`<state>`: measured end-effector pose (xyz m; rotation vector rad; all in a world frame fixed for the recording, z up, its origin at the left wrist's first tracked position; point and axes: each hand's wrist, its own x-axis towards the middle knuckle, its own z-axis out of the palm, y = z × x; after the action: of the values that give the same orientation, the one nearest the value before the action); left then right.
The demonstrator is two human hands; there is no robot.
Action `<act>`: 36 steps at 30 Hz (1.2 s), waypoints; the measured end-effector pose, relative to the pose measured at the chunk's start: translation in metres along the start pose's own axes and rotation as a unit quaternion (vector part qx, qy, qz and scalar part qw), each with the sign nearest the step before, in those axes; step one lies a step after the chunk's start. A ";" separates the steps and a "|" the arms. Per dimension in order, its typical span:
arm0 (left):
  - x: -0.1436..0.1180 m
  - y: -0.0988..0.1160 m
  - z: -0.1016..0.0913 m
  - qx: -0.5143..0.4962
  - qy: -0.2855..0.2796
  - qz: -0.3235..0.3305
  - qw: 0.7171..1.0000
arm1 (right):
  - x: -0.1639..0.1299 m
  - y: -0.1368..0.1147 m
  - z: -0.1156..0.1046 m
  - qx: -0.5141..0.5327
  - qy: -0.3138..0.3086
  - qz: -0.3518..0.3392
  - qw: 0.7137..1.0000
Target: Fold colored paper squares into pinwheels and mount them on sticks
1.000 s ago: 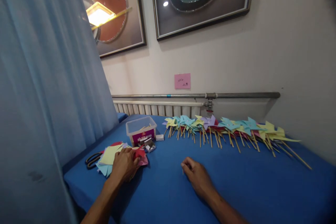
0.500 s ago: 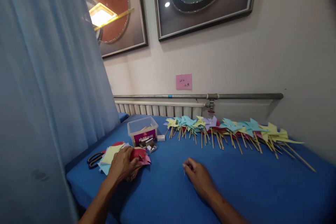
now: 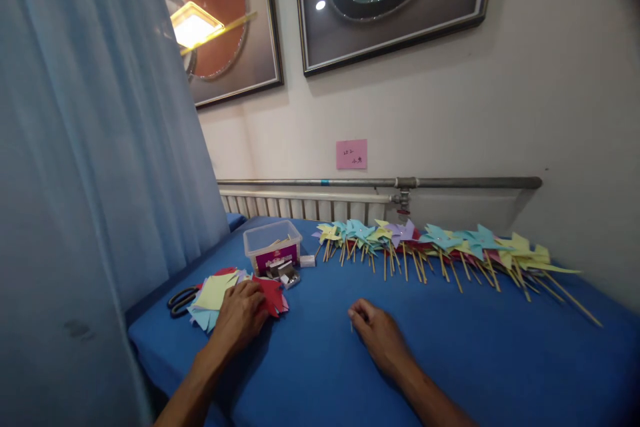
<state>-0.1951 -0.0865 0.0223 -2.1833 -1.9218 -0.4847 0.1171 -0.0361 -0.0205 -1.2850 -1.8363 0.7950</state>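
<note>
My left hand (image 3: 241, 313) rests on the pile of cut paper sheets at the left, its fingers curled on a red paper sheet (image 3: 274, 295) with slit edges. Beside that hand lie yellow paper (image 3: 218, 288) and light blue paper (image 3: 204, 320). My right hand (image 3: 376, 332) is closed in a pinch above the blue cloth. A thin pin (image 3: 351, 327) pokes down from its thumb and fingertips; its details are too small to make out. Finished paper pinwheels (image 3: 400, 233) on wooden sticks lie in a long row at the back right.
Black-handled scissors (image 3: 182, 301) lie left of the papers. A clear plastic tub (image 3: 273, 248) with sticks stands behind them, with an opened small box (image 3: 288, 275) and a white box (image 3: 307, 261) near it. A blue curtain (image 3: 100, 147) hangs at left.
My left hand has shifted slightly on the pile, and the red paper, curled up before, now lies flatter and spread out. My right hand has stayed in place.
</note>
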 end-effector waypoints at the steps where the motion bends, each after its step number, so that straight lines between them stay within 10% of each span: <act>1: 0.000 0.002 0.002 0.001 0.001 0.004 1.000 | 0.000 0.000 0.000 0.002 -0.001 0.002 1.000; 10: 0.001 0.003 0.003 -0.006 0.043 -0.015 0.999 | -0.001 -0.003 -0.001 0.003 0.005 0.002 1.000; 23: 0.033 0.011 -0.013 -0.108 0.303 -0.133 0.937 | -0.002 -0.005 -0.001 0.006 0.008 -0.002 1.000; 26: 0.052 0.040 -0.012 -0.339 0.278 -0.157 0.885 | 0.001 -0.002 0.001 0.057 0.016 0.005 0.998; 32: 0.095 0.114 0.019 -0.721 0.040 -0.210 0.659 | 0.014 0.004 -0.008 0.332 0.088 0.088 0.935; 36: 0.111 0.153 0.043 -0.750 -0.019 -0.217 0.624 | 0.009 -0.008 -0.028 0.490 0.044 0.084 0.866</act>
<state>-0.0268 0.0103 0.0334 -2.0095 -2.2605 -3.0341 0.1348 -0.0283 0.0030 -0.7627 -0.9613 1.4752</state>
